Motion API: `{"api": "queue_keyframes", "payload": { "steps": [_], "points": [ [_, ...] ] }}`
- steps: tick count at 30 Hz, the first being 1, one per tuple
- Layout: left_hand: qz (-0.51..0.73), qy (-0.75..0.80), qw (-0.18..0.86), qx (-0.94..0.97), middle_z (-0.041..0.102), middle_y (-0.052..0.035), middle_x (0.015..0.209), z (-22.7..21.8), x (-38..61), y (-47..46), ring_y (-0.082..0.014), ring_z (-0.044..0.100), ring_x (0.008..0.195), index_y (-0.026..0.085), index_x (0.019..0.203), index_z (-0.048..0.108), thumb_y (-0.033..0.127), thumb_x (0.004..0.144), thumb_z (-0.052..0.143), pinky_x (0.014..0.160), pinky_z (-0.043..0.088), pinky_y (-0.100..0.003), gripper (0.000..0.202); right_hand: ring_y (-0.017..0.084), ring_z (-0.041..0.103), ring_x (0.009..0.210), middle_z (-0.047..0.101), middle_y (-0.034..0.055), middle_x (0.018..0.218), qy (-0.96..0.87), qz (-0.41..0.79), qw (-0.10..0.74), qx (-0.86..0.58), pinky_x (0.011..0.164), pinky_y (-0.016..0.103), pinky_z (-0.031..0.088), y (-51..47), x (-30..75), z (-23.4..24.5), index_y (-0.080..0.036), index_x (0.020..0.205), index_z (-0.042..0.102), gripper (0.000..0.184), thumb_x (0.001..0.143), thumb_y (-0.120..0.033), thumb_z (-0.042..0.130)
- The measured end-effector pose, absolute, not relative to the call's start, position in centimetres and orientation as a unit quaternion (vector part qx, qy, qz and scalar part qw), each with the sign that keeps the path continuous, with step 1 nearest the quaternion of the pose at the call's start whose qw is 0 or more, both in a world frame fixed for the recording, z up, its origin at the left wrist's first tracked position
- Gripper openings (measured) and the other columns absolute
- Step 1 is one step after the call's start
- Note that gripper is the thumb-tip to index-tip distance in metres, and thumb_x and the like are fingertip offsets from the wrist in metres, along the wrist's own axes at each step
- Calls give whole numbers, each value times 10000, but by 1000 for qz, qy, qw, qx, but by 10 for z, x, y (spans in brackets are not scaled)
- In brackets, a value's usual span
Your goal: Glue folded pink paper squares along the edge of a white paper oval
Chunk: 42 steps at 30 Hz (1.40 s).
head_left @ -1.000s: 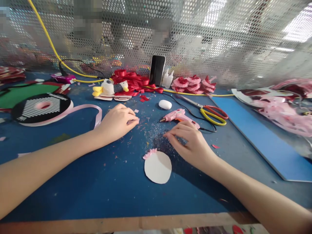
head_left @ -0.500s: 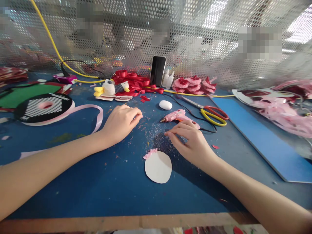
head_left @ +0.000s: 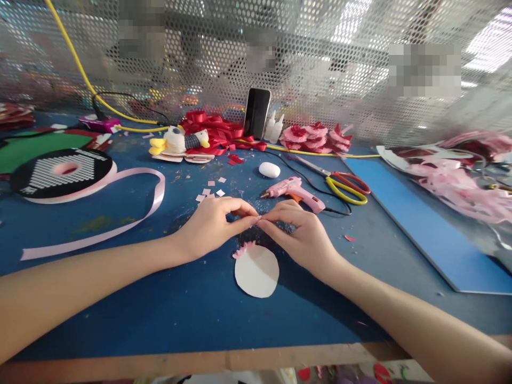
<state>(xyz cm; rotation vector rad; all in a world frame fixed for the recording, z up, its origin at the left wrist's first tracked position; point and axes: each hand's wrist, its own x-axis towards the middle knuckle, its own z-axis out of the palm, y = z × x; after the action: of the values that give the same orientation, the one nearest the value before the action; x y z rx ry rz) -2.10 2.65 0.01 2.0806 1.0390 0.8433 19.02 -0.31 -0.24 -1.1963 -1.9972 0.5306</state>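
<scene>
My left hand (head_left: 218,221) and my right hand (head_left: 302,229) meet fingertip to fingertip over the table. Both are closed in a pinch on one small pale pink ribbon piece (head_left: 258,218), mostly hidden by the fingers. Just below lies a white round card (head_left: 256,272) with a short row of pink folded petals (head_left: 243,249) along its upper left edge. Several loose pink ribbon squares (head_left: 206,191) are scattered beyond my left hand. A pink glue gun (head_left: 296,191) rests on its side just beyond my right hand.
Behind the glue gun lie a white oval case (head_left: 269,170) and scissors (head_left: 346,186). A ribbon spool (head_left: 64,173) with a loose tail is at left. A phone (head_left: 256,113) leans on the mesh wall, near red ribbon (head_left: 212,130). A blue board (head_left: 424,224) lies at right.
My hands have come together above the card, now pinching a small ribbon piece between them. My left hand moved right and nearer, uncovering the loose pink squares.
</scene>
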Motion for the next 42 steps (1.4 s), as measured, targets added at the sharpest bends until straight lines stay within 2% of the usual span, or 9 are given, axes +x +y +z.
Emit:
{"api": "queue_keyframes", "payload": {
  "steps": [6, 11, 17, 21, 28, 33, 36, 39, 42],
  "points": [
    [312, 390, 369, 784, 797, 8, 921, -1, -20, 28, -180, 728, 801, 241, 963, 761, 413, 912, 655, 789, 561, -278, 208, 198, 630, 828, 735, 31, 822, -794, 177, 357, -459, 842, 401, 485, -3, 186, 1, -223, 818, 689, 151, 935, -238, 595],
    [289, 413, 323, 801, 789, -5, 949, -5, -26, 34, -199, 720, 873, 243, 1159, 682, 394, 940, 615, 808, 540, -311, 274, 190, 585, 819, 681, 25, 798, -816, 129, 350, -442, 839, 390, 460, -2, 190, 0, -213, 823, 615, 133, 929, -156, 559],
    [294, 400, 135, 858, 667, -71, 1241, -6, -30, 37, -287, 516, 1240, 245, 1016, 753, 341, 946, 583, 1127, 352, -504, 207, 239, 500, 969, 660, 51, 900, -854, 84, 285, -427, 943, 448, 411, -1, 199, 0, -224, 886, 548, 133, 948, -119, 495],
    [283, 403, 177, 852, 633, -63, 1284, -3, -25, 30, -301, 477, 1253, 252, 886, 766, 358, 898, 647, 1148, 313, -545, 160, 255, 473, 1014, 650, 66, 943, -872, 83, 254, -411, 961, 462, 407, -3, 198, 1, -225, 905, 562, 123, 951, -134, 493],
    [270, 417, 256, 829, 663, -48, 1245, -5, -22, 28, -292, 497, 1246, 227, 794, 749, 315, 870, 649, 1122, 358, -499, 154, 241, 487, 993, 668, 50, 906, -870, 103, 256, -409, 969, 448, 408, -3, 196, 3, -223, 887, 579, 129, 946, -130, 512],
    [262, 434, 267, 820, 676, -59, 1198, -7, -21, 30, -297, 541, 1193, 217, 747, 742, 324, 870, 627, 1093, 365, -526, 200, 242, 528, 967, 695, 43, 884, -859, 76, 267, -429, 959, 454, 417, -1, 199, 6, -231, 874, 603, 96, 947, -202, 550],
    [256, 442, 253, 822, 683, -64, 1168, -9, -22, 30, -301, 543, 1171, 211, 704, 734, 336, 865, 650, 1079, 371, -532, 220, 284, 562, 984, 701, 75, 926, -807, -10, 281, -520, 944, 496, 422, 8, 213, 3, -226, 884, 619, 107, 941, -300, 567],
    [255, 447, 236, 825, 691, -65, 1122, -12, -23, 32, -290, 550, 1137, 210, 704, 739, 300, 852, 672, 1059, 384, -513, 187, 362, 566, 1095, 675, 155, 1097, -750, -80, 236, -612, 980, 563, 409, 24, 233, -3, -186, 1054, 651, 288, 904, -429, 609],
    [260, 435, 220, 833, 695, -68, 1097, -14, -24, 33, -264, 574, 1093, 200, 712, 736, 252, 851, 672, 1045, 393, -479, 162, 375, 587, 1096, 642, 192, 1122, -732, -77, 194, -649, 979, 550, 437, 39, 248, -9, -152, 1115, 647, 431, 883, -513, 612]
  ]
}}
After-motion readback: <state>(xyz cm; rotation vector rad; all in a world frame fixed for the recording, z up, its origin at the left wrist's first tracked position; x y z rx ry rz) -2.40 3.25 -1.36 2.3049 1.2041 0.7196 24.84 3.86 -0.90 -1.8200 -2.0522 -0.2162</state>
